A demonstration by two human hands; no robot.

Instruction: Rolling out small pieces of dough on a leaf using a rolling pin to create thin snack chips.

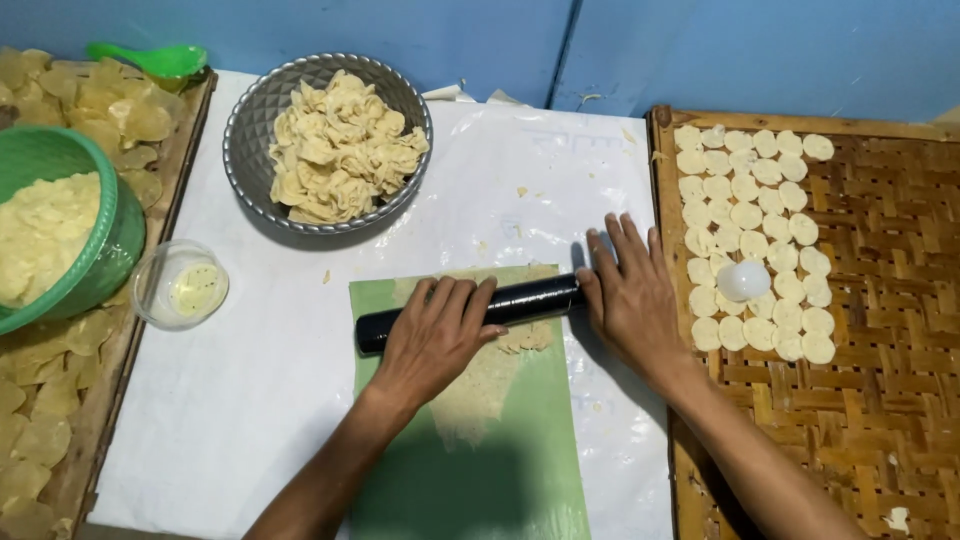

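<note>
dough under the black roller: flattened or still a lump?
Flattened. The dough lies as a thin ragged sheet on the green mat, below the black roller; both hands press the roller.

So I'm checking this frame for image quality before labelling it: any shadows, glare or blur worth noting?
Head view: sharp overall, with no motion blur on the left hand or right hand; a dark shadow covers the near end of the green sheet; the black rolling pin shows a thin highlight; the small white cup on the woven tray is nearly blown out.

Head camera, steeply downward, close over table [300, 400].
</note>
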